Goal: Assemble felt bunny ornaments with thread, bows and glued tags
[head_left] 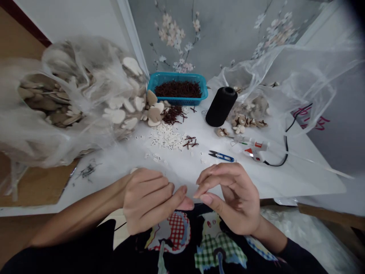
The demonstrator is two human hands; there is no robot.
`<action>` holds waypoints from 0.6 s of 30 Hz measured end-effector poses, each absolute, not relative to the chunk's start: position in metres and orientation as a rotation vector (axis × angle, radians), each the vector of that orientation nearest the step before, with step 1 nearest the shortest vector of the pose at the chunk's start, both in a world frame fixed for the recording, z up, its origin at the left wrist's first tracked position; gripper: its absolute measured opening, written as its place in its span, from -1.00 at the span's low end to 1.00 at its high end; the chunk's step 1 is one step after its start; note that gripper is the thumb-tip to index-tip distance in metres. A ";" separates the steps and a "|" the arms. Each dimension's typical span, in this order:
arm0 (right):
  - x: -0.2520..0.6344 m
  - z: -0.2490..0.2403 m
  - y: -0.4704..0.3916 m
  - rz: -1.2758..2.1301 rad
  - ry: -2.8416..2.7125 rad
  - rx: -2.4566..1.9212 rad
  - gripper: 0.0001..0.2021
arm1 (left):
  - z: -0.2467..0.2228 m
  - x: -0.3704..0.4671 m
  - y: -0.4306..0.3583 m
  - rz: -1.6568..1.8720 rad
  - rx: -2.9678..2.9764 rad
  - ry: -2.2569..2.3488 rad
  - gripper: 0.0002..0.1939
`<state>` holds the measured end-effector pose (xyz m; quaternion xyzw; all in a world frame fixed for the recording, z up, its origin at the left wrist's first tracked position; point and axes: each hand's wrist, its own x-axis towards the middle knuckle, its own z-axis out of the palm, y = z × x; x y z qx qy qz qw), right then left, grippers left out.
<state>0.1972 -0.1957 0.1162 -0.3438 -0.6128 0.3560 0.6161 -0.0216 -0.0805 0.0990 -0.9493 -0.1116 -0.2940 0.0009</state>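
Observation:
My left hand (154, 199) is curled at the table's front edge, its thumb and forefinger pressed together. Facing it, my right hand (232, 196) has its thumb and fingertips brought together. The two sets of fingertips are a small gap apart. Whatever they pinch, if anything, is too fine to make out. Just beyond the hands lie blue thread snips (221, 156), a few dark brown bows (190, 142) and a heap of small white printed tags (168, 137). More brown bows fill a teal basket (203, 91) at the back.
A black thread cone (221, 106) stands behind the snips. Right of it are a glue gun (256, 146) with a black cord and several finished beige pieces with bows (248, 121). Plastic bags of felt shapes (97, 87) crowd the left. Thread scraps (89, 170) lie at front left.

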 end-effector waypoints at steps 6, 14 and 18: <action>0.195 0.117 -0.193 0.683 -1.512 -0.767 -0.49 | 0.129 -0.008 -0.092 -1.044 -2.783 0.115 -0.88; 0.195 0.117 -0.195 0.652 -1.529 -0.789 -0.54 | 0.148 -0.001 -0.097 -1.038 -2.678 0.138 -0.88; 0.195 0.117 -0.197 0.697 -1.508 -0.795 -0.52 | 0.140 -0.005 -0.100 -1.065 -2.716 0.087 -0.93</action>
